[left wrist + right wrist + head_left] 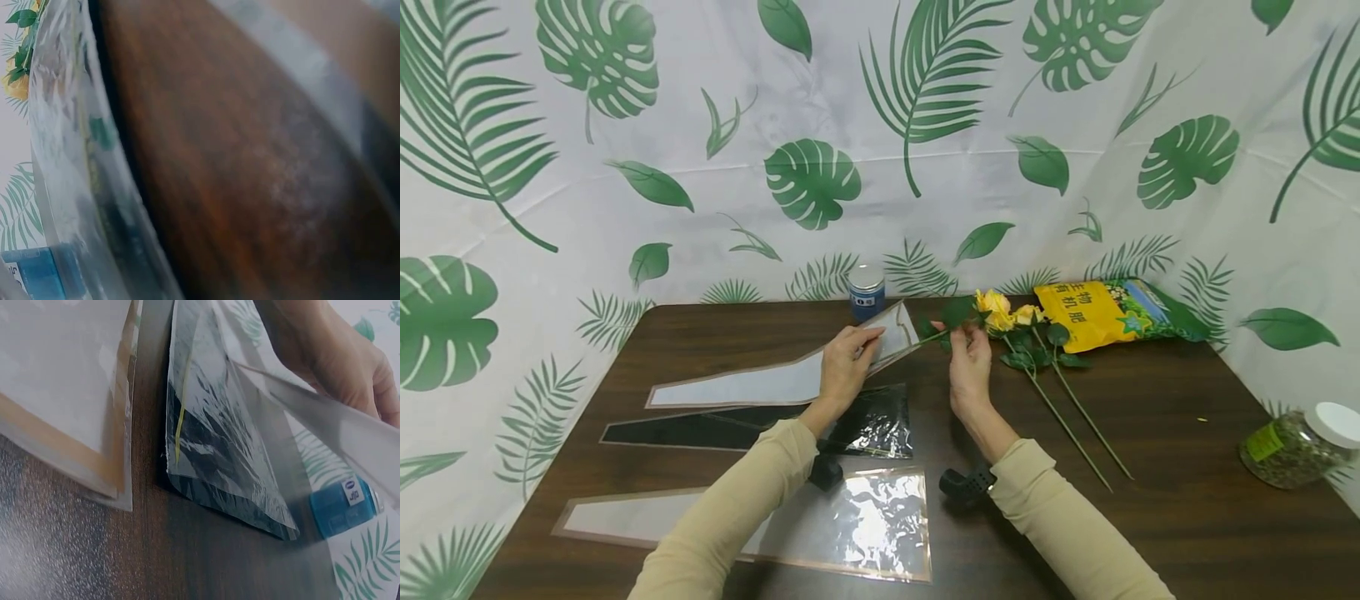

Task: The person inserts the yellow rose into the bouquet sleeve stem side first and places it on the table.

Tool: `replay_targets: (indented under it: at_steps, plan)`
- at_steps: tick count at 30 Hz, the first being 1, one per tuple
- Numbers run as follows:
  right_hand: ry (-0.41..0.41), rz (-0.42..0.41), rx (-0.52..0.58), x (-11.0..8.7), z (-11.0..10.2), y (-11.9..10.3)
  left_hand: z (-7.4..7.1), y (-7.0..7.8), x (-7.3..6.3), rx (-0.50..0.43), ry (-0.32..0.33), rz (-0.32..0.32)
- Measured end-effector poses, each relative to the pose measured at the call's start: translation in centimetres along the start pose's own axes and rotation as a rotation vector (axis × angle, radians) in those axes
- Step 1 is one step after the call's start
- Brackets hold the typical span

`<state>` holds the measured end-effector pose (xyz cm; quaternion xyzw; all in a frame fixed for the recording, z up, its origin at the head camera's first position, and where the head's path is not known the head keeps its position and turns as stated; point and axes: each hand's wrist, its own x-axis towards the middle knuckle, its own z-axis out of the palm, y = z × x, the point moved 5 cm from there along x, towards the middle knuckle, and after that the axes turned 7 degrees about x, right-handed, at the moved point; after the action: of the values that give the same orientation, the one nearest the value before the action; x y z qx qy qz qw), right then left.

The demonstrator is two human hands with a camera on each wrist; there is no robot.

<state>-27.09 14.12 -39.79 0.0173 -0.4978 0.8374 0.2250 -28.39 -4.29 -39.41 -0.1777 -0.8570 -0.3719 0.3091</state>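
Note:
My left hand (846, 367) grips a white flower sleeve (752, 383) with a brown border near its wide end, lifting that end off the table. A green rose stem (931, 337) runs into the sleeve's wide opening. With its fingertips my right hand (972, 362) pinches this rose among its leaves (958, 312), just right of the opening. Yellow rose heads (995, 310) overlap beyond the fingers. Two more roses lie beside the hand, their stems (1067, 429) pointing toward me. The right wrist view shows the left hand (340, 362) above the raised sleeve (325, 422).
A black sleeve (880, 417) with a clear front and a thin yellow-green stem (182, 419) inside lies below the hands. Nearer me is another white sleeve (820, 533). A blue can (867, 296) stands behind, a yellow bag (1082, 317) back right, a white-lidded jar (1288, 450) far right.

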Motion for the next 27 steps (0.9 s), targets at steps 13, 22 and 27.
replay_targets:
  at_steps: [13, 22, 27]
  plan:
    - [0.067, 0.062, -0.035, -0.1, -0.1, 0.7, 0.2, 1.1, 0.2, -0.060, 0.038, 0.095]
    - [0.084, 0.165, -0.190, -0.3, -0.3, 1.3, 0.5, 1.2, 0.4, -0.089, 0.045, 0.099]
    - [0.096, 0.218, -0.193, -0.2, -0.5, 1.7, 0.5, 1.3, 0.5, -0.095, 0.056, 0.104]
